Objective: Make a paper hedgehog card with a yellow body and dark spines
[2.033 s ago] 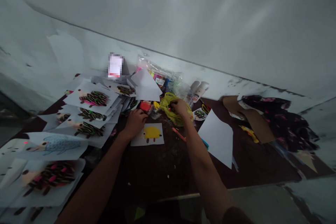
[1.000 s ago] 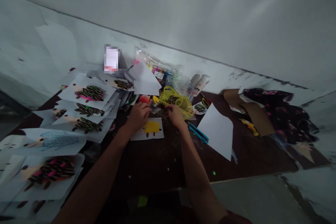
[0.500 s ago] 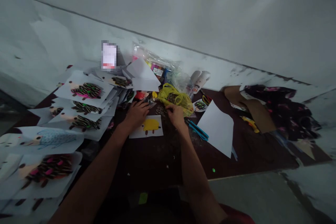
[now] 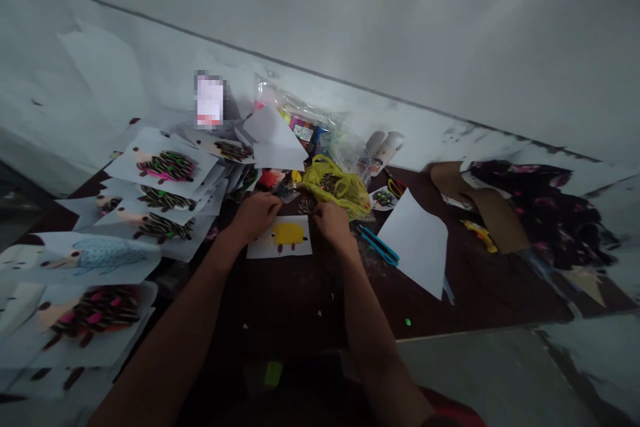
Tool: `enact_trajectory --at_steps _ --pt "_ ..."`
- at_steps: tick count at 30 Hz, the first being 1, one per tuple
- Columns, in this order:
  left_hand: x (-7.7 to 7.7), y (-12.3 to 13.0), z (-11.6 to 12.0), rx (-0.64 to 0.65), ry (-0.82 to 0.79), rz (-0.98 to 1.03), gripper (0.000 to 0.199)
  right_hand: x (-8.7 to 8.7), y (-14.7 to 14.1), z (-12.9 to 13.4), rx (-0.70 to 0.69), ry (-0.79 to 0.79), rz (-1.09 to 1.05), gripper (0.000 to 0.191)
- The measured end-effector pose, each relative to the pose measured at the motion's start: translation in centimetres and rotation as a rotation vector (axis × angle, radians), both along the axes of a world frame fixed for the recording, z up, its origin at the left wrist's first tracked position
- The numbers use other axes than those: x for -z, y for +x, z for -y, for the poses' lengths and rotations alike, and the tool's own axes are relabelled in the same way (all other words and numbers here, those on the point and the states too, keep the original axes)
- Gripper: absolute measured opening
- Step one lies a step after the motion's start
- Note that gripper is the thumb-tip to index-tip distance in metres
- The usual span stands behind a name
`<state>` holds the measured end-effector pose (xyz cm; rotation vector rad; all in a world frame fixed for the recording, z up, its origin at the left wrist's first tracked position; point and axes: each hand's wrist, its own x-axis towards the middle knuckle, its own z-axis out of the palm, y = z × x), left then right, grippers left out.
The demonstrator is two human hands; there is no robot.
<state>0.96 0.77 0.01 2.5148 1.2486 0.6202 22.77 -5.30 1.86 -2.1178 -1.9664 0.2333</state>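
Observation:
A white card point(image 4: 255, 251) with a yellow clay hedgehog body point(image 4: 289, 233) lies between my hands. At its upper left corner rests my left hand point(image 4: 257, 215), fingers curled together; what they hold, if anything, is hidden. My right hand point(image 4: 332, 220) is beside the card's upper right, thumb and fingers pinched at the edge of a small pile of striped seeds point(image 4: 306, 205); anything in the pinch is too small to name. Just behind it sits an open yellow plastic bag point(image 4: 354, 192) with more seeds inside.
Finished-looking hedgehog cards point(image 4: 167, 167) are stacked at left. Light blue scissors point(image 4: 377, 244) and white paper point(image 4: 417, 240) lie at right, with a yellow tool point(image 4: 479, 236), brown cardboard point(image 4: 503, 220) and dark cloth point(image 4: 543, 213) farther off. Packets of coloured clay point(image 4: 303, 132) stand against the wall.
My left hand's fingers have drawn in from lying spread over the card's upper left. My right hand has moved slightly down, away from the yellow bag and towards the card.

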Motion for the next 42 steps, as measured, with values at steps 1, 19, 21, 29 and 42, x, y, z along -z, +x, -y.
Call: enact_trajectory --at_steps 1,19,21,29,42 --pt "0.1 -0.1 -0.1 0.011 -0.031 -0.003 0.031 0.0 0.0 0.0 0.006 0.003 0.01 0.016" --pt "0.6 -1.5 -0.8 0.087 -0.332 0.074 0.029 -0.7 -0.9 -0.4 -0.121 0.057 -0.508 0.027" --pt "0.7 -1.5 -0.8 0.085 -0.344 0.084 0.028 -0.7 -1.4 -0.5 -0.126 0.006 -0.659 0.024" --pt "1.1 -1.5 -1.1 0.111 -0.333 0.128 0.026 -0.5 -2.7 0.0 -0.26 -0.014 -0.798 0.015" --pt "1.0 -1.7 -0.9 0.117 -0.314 0.126 0.025 -0.2 -4.0 1.9 -0.311 0.115 -0.49 0.026"
